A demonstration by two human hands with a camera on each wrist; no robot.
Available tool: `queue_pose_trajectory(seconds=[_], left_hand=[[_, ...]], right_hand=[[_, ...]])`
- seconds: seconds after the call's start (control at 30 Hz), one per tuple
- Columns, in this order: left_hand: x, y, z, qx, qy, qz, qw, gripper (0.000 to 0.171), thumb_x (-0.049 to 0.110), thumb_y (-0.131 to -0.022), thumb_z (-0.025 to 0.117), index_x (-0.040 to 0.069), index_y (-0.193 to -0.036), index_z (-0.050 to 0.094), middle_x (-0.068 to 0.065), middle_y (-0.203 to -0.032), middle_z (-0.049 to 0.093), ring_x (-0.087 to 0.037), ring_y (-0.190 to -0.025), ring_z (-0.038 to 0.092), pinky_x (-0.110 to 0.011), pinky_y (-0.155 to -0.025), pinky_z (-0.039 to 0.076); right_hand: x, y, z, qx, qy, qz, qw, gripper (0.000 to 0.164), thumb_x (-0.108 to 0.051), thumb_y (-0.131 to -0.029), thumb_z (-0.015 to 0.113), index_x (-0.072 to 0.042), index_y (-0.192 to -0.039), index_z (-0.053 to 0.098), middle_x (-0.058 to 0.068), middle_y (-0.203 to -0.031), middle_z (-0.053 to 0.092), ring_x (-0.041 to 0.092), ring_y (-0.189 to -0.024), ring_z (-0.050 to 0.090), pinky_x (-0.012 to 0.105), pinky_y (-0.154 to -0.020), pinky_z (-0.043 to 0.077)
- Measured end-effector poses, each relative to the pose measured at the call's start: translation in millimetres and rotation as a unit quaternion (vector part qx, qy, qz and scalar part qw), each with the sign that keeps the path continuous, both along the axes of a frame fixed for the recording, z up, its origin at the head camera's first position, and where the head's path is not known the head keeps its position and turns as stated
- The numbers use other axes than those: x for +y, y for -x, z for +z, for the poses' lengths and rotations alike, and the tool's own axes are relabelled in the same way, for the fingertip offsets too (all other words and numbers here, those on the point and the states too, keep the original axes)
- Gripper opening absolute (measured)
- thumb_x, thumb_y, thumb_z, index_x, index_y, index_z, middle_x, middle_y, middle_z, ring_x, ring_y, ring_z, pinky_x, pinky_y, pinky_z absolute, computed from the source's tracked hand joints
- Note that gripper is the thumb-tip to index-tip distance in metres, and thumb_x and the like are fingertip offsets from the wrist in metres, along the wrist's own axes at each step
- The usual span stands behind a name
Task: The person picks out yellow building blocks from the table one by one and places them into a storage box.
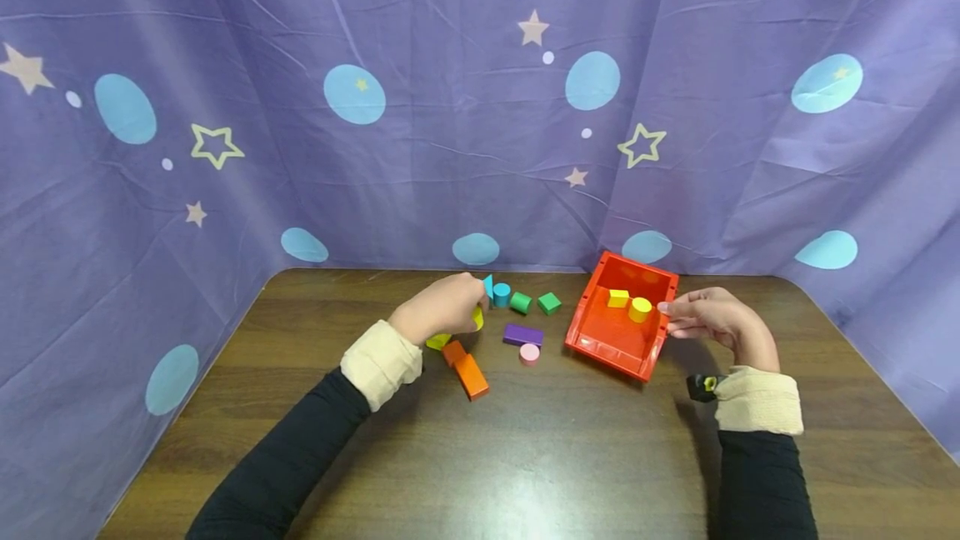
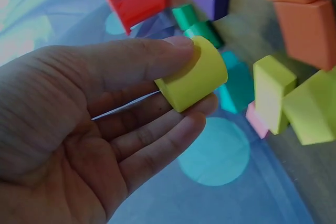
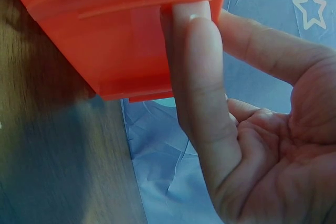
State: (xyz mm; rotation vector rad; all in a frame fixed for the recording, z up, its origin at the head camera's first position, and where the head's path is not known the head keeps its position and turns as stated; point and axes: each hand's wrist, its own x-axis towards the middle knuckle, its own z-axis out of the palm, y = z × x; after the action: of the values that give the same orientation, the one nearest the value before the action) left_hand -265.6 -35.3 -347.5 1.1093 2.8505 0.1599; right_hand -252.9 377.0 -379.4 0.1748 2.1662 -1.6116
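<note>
My left hand (image 1: 441, 307) pinches a yellow cylinder block (image 2: 197, 77) between thumb and fingers, over the left group of blocks. Beneath and beside that hand lie a yellow-green block (image 1: 438, 342) and two orange blocks (image 1: 471, 377) set end to end. At the right, a red plastic bin (image 1: 600, 338) stands at an angle. My right hand (image 1: 712, 322) grips its right side wall, thumb at the rim and a finger (image 3: 205, 66) against the outside. Inside the bin sit a yellow rectangular block (image 1: 617, 298) and another yellow cylinder (image 1: 640, 310).
Between hand and bin lie a blue cylinder (image 1: 502, 295), a blue pointed block (image 1: 488, 285), a green cylinder (image 1: 521, 302), a green block (image 1: 549, 303), a purple block (image 1: 522, 335) and a pink round block (image 1: 529, 354). A patterned purple curtain (image 1: 420, 190) hangs behind the wooden table (image 1: 570, 457).
</note>
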Motion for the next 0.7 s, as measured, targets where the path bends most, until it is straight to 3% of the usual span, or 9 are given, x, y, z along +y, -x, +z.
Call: queue_pose_trajectory(seconds=[0.1, 0.23, 0.43, 0.7], left_hand=[[0, 0.1, 7.5, 0.001, -0.003, 0.002, 1.0000, 0.009, -0.004, -0.079, 0.074, 0.005, -0.079, 0.075, 0.001, -0.070, 0.062, -0.012, -0.066, 0.049, -0.025, -0.063, 0.043], [-1, -1.7, 17.1, -0.003, -0.006, 0.012, 0.9999, 0.020, -0.002, -0.082, 0.076, 0.003, -0.101, 0.079, -0.008, -0.103, 0.078, -0.020, -0.091, 0.071, -0.032, -0.084, 0.058], [-2, -4.5, 30.8, -0.013, -0.017, 0.024, 0.9995, 0.026, -0.002, -0.084, 0.073, 0.002, -0.109, 0.078, -0.010, -0.114, 0.076, -0.026, -0.108, 0.071, -0.037, -0.094, 0.057], [7, -4.8, 46.5, -0.017, -0.039, 0.027, 0.9987, 0.024, -0.002, -0.085, 0.073, 0.001, -0.109, 0.078, -0.010, -0.111, 0.075, -0.023, -0.104, 0.067, -0.033, -0.090, 0.057]], right_hand=[[0, -0.3, 0.3, 0.002, -0.001, 0.001, 1.000, 0.024, -0.017, -0.101, 0.064, 0.005, -0.109, 0.059, -0.004, -0.079, 0.072, 0.006, -0.073, 0.071, 0.027, -0.077, 0.061], [-1, -1.2, 0.8, 0.001, -0.004, -0.001, 1.000, 0.025, -0.018, -0.100, 0.064, 0.004, -0.109, 0.059, -0.004, -0.079, 0.072, 0.006, -0.073, 0.071, 0.027, -0.078, 0.061], [-1, -1.3, 1.0, 0.002, -0.012, 0.002, 1.000, 0.026, -0.019, -0.100, 0.065, 0.005, -0.109, 0.059, -0.005, -0.079, 0.072, 0.006, -0.074, 0.072, 0.028, -0.080, 0.061], [-1, -1.4, 0.3, 0.003, -0.006, -0.001, 1.000, 0.025, -0.019, -0.100, 0.065, 0.004, -0.108, 0.059, -0.004, -0.079, 0.072, 0.006, -0.073, 0.071, 0.027, -0.078, 0.061]])
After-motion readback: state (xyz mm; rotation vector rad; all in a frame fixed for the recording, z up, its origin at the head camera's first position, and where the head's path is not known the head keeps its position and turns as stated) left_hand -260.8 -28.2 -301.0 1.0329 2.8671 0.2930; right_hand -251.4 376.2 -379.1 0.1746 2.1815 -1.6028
